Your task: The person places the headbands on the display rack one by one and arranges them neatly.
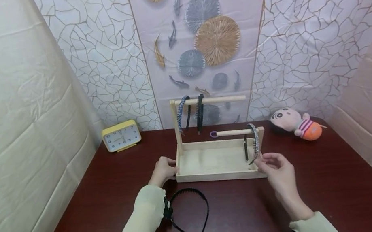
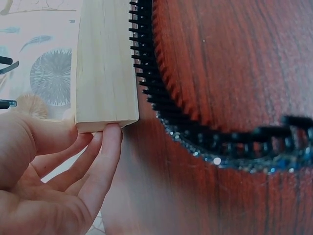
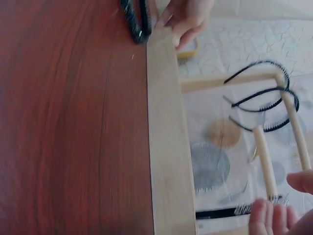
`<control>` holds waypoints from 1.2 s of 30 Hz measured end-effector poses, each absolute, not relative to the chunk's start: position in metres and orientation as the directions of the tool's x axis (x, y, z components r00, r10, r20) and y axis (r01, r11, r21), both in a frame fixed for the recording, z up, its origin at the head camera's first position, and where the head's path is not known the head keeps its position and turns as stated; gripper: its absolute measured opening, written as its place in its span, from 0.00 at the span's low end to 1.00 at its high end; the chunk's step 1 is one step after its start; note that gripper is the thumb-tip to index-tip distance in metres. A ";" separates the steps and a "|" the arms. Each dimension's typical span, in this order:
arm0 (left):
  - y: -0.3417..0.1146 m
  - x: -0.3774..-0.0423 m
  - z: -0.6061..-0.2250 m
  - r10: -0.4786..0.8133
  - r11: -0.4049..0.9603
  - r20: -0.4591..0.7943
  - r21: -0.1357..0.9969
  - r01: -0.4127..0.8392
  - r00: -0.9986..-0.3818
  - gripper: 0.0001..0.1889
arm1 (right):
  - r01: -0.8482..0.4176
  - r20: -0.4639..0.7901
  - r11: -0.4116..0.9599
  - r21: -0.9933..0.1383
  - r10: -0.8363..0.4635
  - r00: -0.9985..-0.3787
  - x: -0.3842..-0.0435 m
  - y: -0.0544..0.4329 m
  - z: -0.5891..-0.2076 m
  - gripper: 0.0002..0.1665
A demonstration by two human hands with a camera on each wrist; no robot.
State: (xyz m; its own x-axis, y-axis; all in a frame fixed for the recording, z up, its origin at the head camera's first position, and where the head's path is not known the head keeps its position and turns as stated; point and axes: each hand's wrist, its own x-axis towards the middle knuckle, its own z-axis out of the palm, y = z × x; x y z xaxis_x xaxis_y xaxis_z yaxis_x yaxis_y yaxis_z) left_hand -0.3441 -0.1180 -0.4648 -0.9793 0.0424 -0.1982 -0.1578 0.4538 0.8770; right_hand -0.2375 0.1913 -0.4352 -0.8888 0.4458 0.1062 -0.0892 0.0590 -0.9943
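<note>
A pale wooden stand (image 1: 218,176) has a shallow tray and two rods. My left hand (image 1: 163,171) grips the tray's left front corner, thumb on one side and fingers curled at its edge in the left wrist view. On the lower rod (image 1: 231,132) hangs a sparkly silver headband (image 1: 254,137). My right hand (image 1: 278,174) is beside its lower end; in the right wrist view the thumb and fingers (image 3: 269,215) stand apart. From the upper rod (image 1: 227,98) hang a blue-white sparkly headband (image 1: 180,112) and black headbands (image 1: 200,111). A black toothed headband (image 1: 206,201) lies near my left sleeve.
A yellow clock (image 1: 121,136) stands at the back left of the dark red table (image 1: 240,221). At the back right lies a plush doll (image 1: 296,124). A purple ring (image 1: 213,134) is at the lower rod's free end. Patterned cloth (image 1: 114,62) hangs behind.
</note>
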 end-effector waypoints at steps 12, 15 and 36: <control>-0.117 -0.346 -0.461 0.035 0.459 -0.211 0.872 -0.172 -0.977 0.20 | 0.110 -0.107 0.036 -0.993 0.077 -0.991 -0.218 0.136 -0.451 0.19; -0.117 -0.345 -0.462 0.042 0.460 -0.212 0.872 -0.170 -0.976 0.20 | 0.133 -0.133 0.069 -0.989 0.009 -0.991 -0.217 0.124 -0.459 0.20; -0.115 -0.342 -0.466 0.044 0.453 -0.200 0.877 -0.159 -0.979 0.20 | 0.076 -0.181 0.667 -0.741 -0.090 -0.979 -0.231 0.088 -0.470 0.11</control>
